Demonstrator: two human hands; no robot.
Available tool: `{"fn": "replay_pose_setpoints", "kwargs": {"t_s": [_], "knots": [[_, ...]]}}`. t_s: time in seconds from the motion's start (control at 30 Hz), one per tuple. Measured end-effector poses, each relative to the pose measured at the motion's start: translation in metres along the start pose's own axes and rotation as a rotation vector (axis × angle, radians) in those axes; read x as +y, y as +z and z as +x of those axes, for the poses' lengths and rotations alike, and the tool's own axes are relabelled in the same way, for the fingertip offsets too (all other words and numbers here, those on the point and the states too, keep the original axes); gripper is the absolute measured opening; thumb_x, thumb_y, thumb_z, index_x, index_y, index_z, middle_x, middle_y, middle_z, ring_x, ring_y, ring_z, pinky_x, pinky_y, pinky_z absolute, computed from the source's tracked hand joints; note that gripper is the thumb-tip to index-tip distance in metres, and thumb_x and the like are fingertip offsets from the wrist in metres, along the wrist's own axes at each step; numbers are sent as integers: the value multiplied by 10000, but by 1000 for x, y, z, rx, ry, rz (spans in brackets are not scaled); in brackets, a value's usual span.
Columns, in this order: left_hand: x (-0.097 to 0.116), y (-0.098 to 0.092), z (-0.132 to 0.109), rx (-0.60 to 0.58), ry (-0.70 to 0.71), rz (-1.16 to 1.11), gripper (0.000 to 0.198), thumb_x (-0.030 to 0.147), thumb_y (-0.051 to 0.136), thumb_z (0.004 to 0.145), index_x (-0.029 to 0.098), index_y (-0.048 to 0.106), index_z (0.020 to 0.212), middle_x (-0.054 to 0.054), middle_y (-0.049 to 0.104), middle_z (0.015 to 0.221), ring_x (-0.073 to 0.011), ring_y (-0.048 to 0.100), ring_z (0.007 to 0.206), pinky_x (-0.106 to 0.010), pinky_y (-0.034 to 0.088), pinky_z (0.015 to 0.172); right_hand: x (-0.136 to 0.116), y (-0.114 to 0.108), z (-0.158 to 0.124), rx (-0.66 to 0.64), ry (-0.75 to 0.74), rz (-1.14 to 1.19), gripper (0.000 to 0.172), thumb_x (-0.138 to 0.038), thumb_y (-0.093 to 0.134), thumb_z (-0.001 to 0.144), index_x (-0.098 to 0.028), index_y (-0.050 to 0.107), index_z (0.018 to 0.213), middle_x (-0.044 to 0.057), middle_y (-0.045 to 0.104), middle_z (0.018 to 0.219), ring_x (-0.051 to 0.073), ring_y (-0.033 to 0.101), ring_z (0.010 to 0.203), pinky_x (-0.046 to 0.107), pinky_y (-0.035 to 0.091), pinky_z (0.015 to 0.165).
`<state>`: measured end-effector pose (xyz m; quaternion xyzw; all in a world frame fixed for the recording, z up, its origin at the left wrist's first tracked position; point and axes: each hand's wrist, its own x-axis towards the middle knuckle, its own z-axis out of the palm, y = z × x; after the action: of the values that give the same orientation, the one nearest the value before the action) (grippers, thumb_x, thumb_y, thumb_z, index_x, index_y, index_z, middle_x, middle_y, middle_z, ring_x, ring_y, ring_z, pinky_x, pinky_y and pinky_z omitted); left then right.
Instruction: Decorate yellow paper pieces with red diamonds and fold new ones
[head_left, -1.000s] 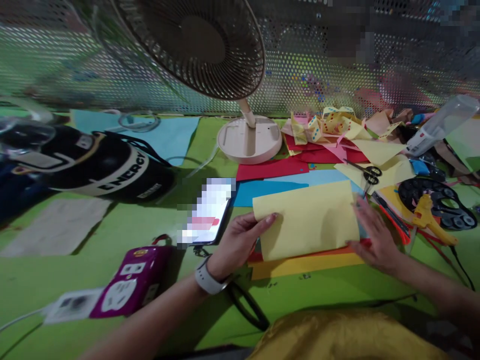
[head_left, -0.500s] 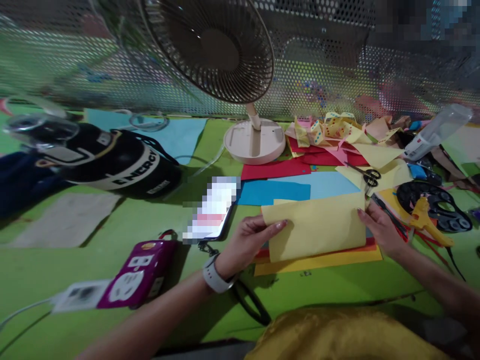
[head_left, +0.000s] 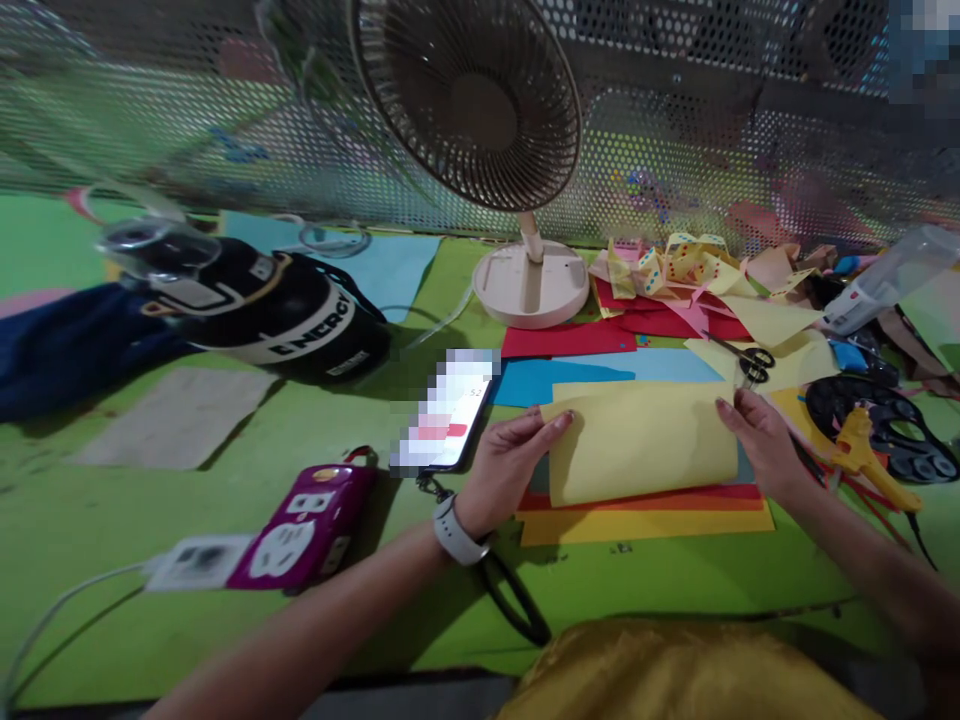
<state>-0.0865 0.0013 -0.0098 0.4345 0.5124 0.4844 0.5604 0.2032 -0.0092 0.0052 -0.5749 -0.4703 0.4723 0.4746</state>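
Observation:
A pale yellow sheet of paper (head_left: 643, 440) lies folded over on a stack of red and orange-yellow sheets (head_left: 645, 515) on the green mat. My left hand (head_left: 510, 465), with a white watch at the wrist, pinches the sheet's left edge near its upper corner. My right hand (head_left: 761, 445) presses the sheet's right edge with the fingers bent onto the paper. Blue paper (head_left: 555, 378) shows just beyond the yellow sheet.
A phone (head_left: 450, 410) lies left of my left hand, a purple power strip (head_left: 307, 528) nearer me. A standing fan (head_left: 517, 150), a black bag (head_left: 277, 315), scissors (head_left: 746, 360), a yellow glue gun (head_left: 870, 450) and paper scraps (head_left: 675, 270) ring the work spot before a perforated metal wall.
The yellow sheet's upper part has been brought down and now lies flatter and shorter on the stack. Both hands stayed at its edges. The view has shifted to the left.

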Motion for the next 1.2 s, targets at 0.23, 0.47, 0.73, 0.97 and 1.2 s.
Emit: {"fn": "replay_pose_setpoints", "kwargs": {"t_s": [0.23,0.47,0.73,0.97,1.2], "knots": [[-1,1,-1,10,43,84,289,438,799,644,174,705,570,-5,603,605,-126,502,620,-244,432,558,11,7,-6,-39,114,39,309,-518,699,740,-240,636,860,15,676,806,180,625,731,305,518,665],[1,4,1,-54,-51,-91,698,316,820,663,238,550,1302,90,541,592,-81,547,569,-222,502,623,14,2,-7,22,30,-102,326,-532,688,743,-211,631,757,-11,591,639,137,532,593,253,433,532],[-1,3,0,-79,-99,-113,478,343,835,648,195,677,1074,79,613,550,-74,598,537,-200,529,613,11,2,-8,33,31,-105,351,-556,681,732,-208,634,743,-10,587,650,135,521,599,251,421,542],[-3,3,1,-44,-100,-102,351,403,856,583,174,643,741,-23,752,733,-184,720,736,-270,581,675,12,1,-8,46,36,-99,348,-540,677,747,-200,662,818,-2,608,683,134,527,615,247,431,553],[-1,2,2,-9,-65,-7,392,459,855,548,178,627,698,-20,736,691,-197,719,725,-284,584,658,12,1,-9,16,25,-85,317,-526,658,770,-213,649,820,4,611,705,157,552,661,273,458,604]]}}
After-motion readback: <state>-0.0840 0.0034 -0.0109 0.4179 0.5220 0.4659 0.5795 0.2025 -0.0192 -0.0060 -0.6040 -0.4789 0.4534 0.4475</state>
